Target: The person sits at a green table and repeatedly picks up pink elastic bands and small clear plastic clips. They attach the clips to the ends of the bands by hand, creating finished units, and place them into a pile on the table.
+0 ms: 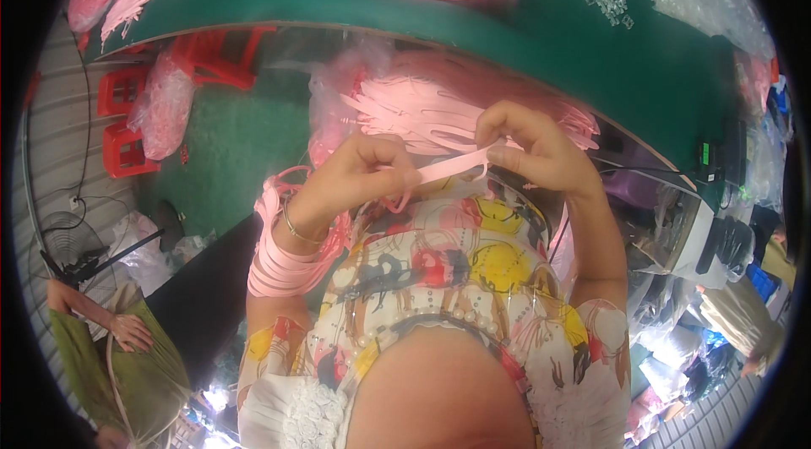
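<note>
L hand (365, 168) + R hand (528, 149) pinch 1 pink strip (448, 167).

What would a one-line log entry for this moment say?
left hand: pinching pink plastic strip | right hand: pinching its other end | left forearm: stack of pink loops | behind: green table
</note>
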{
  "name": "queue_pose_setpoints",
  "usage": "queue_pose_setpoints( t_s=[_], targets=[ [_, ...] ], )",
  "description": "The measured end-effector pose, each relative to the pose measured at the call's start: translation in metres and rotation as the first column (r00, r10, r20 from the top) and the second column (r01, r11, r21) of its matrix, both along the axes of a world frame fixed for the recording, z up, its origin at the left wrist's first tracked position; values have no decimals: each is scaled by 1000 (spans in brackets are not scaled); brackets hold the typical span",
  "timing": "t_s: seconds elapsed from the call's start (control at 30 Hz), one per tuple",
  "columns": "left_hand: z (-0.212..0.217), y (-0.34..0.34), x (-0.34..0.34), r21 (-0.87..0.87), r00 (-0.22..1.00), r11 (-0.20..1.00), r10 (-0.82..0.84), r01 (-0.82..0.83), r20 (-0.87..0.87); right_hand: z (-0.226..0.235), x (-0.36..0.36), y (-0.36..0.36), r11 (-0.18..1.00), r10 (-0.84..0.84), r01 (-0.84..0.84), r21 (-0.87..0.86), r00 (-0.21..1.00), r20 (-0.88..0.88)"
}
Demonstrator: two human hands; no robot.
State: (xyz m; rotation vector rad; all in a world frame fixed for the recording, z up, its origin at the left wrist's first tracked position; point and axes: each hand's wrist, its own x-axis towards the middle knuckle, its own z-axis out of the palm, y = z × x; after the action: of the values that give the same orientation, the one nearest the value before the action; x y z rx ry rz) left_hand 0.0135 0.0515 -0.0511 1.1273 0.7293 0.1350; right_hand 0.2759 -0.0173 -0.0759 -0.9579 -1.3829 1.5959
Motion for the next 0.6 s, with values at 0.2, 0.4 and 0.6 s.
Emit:
queue_pose_setpoints(
  t_s=[0.2,0.4,0.6],
  targets=[
    [5,-8,-1,-49,999,998,30,-31,-22,3,0,-4,1000,-5,5,7,1000,-3],
    [0,-8,-4,-44,1000,999,10,-11,-19,1,-1,-5,1000,-11,11,23,1000,5],
    [6,-10,1,-46,998,999,11,-15,-67,-1,0,-6,999,-28,28,33,999,22]
  ],
)
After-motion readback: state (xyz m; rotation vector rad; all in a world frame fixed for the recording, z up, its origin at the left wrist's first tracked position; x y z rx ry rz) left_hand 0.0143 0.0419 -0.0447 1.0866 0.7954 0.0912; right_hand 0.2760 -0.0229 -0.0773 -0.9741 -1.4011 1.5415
